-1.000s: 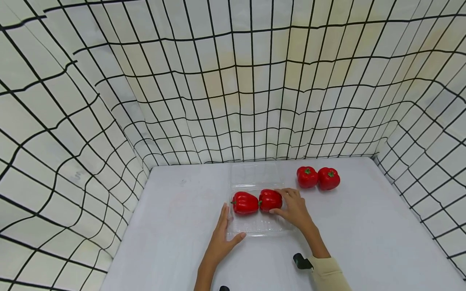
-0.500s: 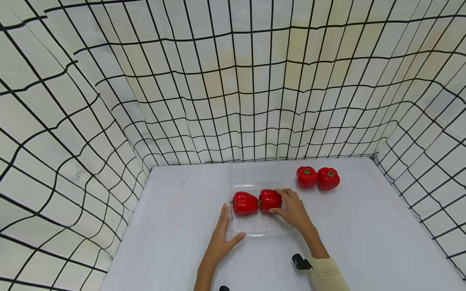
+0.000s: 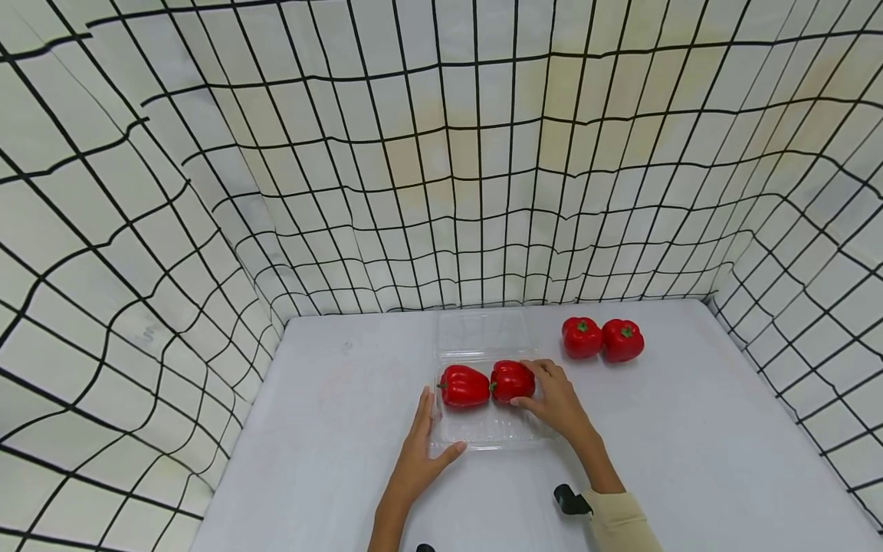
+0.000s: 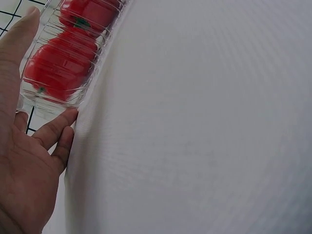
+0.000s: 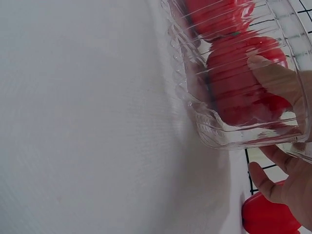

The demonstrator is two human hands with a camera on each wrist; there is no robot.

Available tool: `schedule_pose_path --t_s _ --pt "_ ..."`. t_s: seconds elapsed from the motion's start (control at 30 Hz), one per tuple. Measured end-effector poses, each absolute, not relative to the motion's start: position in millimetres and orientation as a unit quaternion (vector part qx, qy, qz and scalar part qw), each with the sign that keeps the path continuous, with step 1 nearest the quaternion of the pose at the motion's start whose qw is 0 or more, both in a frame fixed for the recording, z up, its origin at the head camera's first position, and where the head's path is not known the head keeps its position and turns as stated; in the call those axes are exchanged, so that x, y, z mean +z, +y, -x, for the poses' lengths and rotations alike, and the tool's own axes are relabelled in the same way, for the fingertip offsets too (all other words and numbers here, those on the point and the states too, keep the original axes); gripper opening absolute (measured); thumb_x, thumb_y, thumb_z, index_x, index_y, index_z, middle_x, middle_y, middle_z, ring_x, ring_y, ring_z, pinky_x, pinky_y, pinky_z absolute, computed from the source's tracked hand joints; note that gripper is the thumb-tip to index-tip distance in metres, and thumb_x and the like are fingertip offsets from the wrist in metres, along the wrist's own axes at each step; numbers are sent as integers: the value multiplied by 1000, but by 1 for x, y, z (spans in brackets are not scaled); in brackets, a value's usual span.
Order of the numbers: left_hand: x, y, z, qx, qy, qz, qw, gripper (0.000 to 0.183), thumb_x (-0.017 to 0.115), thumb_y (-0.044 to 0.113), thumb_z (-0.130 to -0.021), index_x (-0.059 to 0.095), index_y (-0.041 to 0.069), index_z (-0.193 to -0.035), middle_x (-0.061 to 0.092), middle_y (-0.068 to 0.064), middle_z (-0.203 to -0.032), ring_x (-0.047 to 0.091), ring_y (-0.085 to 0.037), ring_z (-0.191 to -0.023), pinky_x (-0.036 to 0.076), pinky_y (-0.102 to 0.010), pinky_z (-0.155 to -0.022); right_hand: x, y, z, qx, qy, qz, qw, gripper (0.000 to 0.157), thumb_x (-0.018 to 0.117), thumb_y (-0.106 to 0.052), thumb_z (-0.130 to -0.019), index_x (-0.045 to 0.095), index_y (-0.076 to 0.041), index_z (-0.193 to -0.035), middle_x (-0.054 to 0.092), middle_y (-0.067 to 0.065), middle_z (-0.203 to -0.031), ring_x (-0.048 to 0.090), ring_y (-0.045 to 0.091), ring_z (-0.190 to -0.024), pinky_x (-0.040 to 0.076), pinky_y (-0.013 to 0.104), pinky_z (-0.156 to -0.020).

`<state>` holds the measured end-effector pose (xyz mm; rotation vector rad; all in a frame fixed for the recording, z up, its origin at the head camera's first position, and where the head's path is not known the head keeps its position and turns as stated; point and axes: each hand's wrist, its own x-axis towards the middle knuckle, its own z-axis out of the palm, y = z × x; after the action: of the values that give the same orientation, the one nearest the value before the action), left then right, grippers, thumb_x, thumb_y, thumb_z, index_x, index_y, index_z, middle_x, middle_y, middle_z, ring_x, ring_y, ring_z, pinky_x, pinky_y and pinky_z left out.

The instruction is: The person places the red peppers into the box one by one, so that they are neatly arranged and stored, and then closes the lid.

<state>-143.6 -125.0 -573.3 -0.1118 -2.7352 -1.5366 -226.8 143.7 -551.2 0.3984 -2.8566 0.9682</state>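
A clear plastic clamshell box [image 3: 483,435] lies on the white table with its lid [image 3: 483,330] folded back. Inside, along the back, two red bell peppers lie on their sides: a left pepper [image 3: 464,386] and a right pepper [image 3: 512,381], stems to the left. My right hand [image 3: 562,402] holds the right pepper between thumb and fingers; through the box wall the right wrist view shows the thumb [image 5: 265,70] on it. At the box's left side, my left hand [image 3: 416,460] has its fingers nearly straight and touching the wall, thumb spread near the front edge.
Two more red bell peppers, a nearer-left one [image 3: 582,338] and its right neighbour [image 3: 622,341], stand stem up behind and right of the box. Black netting [image 3: 483,207] over pale sheeting encloses the table [image 3: 331,429] at the back and sides.
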Motion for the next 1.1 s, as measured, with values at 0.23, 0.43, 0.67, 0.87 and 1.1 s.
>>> schedule_pose_path --t_s 0.23,0.43,0.67,0.87,1.1 --pt "-573 -124 143 -495 -868 36 0 100 74 49 -80 13 30 -158 9 8 -165 23 -27 -149 35 -54 -112 -552 146 226 344 -930 -128 35 75 83 -32 -78 49 -14 -142 51 14 -137 47 33 -129 51 51 -101" --pt "-573 -126 142 -495 -868 39 0 100 74 48 -81 13 28 -158 9 8 -165 25 -27 -149 35 -51 -112 -551 146 224 354 -926 -126 30 76 83 -32 -78 47 -15 -144 50 14 -137 47 32 -130 50 51 -102" --pt "-575 -127 142 -500 -865 43 -3 100 74 46 -82 13 27 -158 9 8 -165 26 -26 -149 35 -49 -112 -550 149 221 353 -927 -123 30 76 78 -39 -81 46 -14 -145 50 13 -140 46 33 -133 48 53 -103" --pt "-574 -126 142 -497 -867 42 -4 100 74 47 -81 13 28 -158 9 8 -165 25 -26 -149 35 -49 -112 -538 158 217 355 -930 -72 69 64 71 -40 -87 48 -16 -142 56 12 -139 56 33 -124 52 57 -97" --pt "-572 -127 143 -497 -867 44 0 100 74 47 -81 13 28 -158 9 8 -165 29 -27 -147 34 -49 -113 -533 174 225 393 -879 10 271 37 72 -26 -90 64 -6 -120 71 12 -111 68 29 -98 59 48 -83"
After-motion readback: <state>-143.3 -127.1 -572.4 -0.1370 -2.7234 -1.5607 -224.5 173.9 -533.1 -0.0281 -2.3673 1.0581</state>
